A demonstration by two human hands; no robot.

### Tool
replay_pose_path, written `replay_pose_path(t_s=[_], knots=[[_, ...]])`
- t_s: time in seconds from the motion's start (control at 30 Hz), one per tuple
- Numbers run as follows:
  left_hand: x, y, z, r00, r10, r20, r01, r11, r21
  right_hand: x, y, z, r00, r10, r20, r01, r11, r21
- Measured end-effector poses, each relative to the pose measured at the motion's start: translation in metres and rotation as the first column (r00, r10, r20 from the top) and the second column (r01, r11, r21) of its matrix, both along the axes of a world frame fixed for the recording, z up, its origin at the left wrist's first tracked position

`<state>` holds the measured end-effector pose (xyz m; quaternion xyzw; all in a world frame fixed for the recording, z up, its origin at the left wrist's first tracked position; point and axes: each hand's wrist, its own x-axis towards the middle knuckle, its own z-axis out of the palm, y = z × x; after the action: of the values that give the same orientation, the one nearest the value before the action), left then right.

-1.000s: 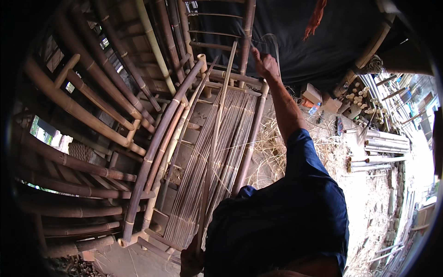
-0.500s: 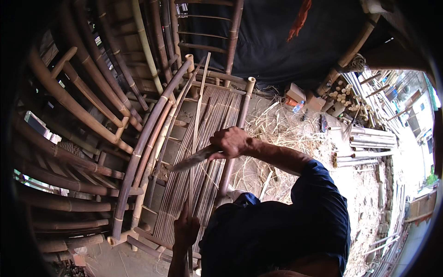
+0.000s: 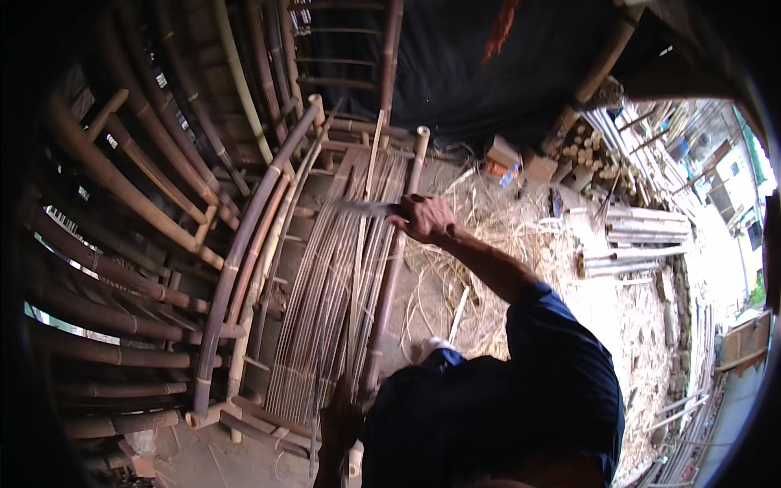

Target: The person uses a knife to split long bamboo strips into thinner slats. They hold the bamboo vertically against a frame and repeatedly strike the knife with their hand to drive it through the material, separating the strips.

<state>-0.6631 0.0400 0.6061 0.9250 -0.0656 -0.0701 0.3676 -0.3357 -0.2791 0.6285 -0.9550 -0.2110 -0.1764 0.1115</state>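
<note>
My right hand (image 3: 425, 218) grips a large knife by its handle. The motion-blurred knife blade (image 3: 362, 207) points left and lies across a long, pale bamboo strip (image 3: 355, 285). At the lower middle, my left hand (image 3: 342, 415) is in shadow, closed round the near end of that strip. From there the strip runs away from me over a bamboo bench (image 3: 305, 317), whose seat is made of narrow slats. Where blade and strip meet, I cannot tell whether they touch.
Curved bamboo rails (image 3: 236, 276) border the bench on the left, with more bamboo furniture frames (image 3: 138, 195) beyond. Pale shavings (image 3: 488, 252) litter the ground to the right. Stacked bamboo poles (image 3: 643, 232) and a cardboard box (image 3: 503, 152) lie farther off. A dark sheet (image 3: 455, 73) hangs behind.
My right hand and the knife have moved away from me, up along the strip. The far end of the strip has shifted right. My left hand is slightly lower and farther right.
</note>
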Motion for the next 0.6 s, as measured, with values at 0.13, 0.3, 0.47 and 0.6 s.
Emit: replay_pose_path(t_s=[0.13,0.3,0.47,0.6], knots=[[-0.023,-0.030,-0.004,0.995,-0.086,0.047,0.084,0.995,0.053,-0.029,-0.032,-0.016,0.962,0.256,0.098,-0.239,0.958,-0.158],[-0.037,-0.091,-0.004,1.000,-0.001,0.010,0.000,1.000,0.027,-0.029,-0.087,-0.008,0.994,0.107,-0.025,-0.085,0.894,0.440],[-0.056,-0.164,0.003,0.959,0.051,-0.280,-0.047,0.999,0.018,-0.031,-0.145,-0.014,0.992,0.123,-0.010,-0.077,0.682,0.728],[-0.068,-0.214,0.033,0.955,0.030,-0.295,-0.030,1.000,0.002,-0.047,-0.209,-0.031,0.979,0.178,-0.101,-0.058,0.714,0.698]])
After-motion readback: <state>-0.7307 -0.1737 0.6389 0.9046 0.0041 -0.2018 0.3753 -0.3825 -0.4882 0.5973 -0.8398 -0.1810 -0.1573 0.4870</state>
